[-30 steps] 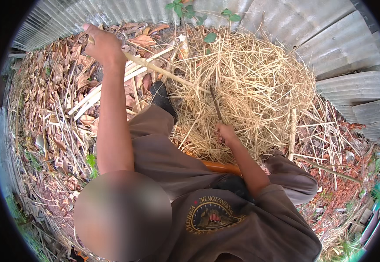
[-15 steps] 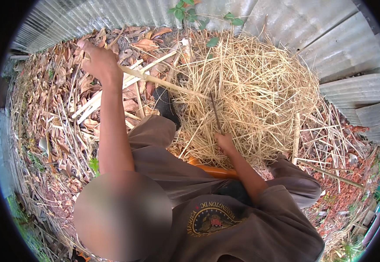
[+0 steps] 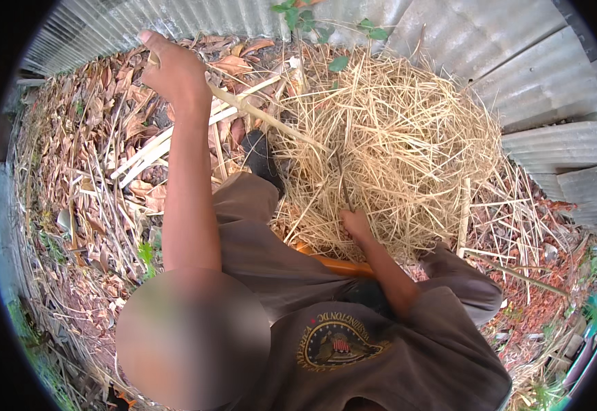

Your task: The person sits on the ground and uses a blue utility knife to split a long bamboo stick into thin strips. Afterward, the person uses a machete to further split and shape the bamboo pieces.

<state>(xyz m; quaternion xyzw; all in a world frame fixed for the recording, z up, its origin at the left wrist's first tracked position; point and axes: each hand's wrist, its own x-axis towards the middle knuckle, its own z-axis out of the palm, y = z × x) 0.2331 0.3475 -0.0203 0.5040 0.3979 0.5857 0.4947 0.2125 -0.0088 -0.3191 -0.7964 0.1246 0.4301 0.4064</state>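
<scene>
My left hand, at the upper left with the arm stretched out, is closed round a pale bamboo strip. The strip slants down to the right, toward the middle of the view. My right hand, close to my lap, grips what looks like a knife by its handle. The thin dark blade points away from me, and its tip lies near the strip's far end; whether they touch I cannot tell. Beneath both is a broad heap of pale, curled shavings.
Several split strips lie on dry leaves at the left. Corrugated metal sheets close off the far side and the right. Something orange shows under my legs, and a black shoe stands beside the heap. A long stick lies at the right.
My left hand has moved away from me and a little to the right, with the strip shifting along. My right hand and the blade have barely moved.
</scene>
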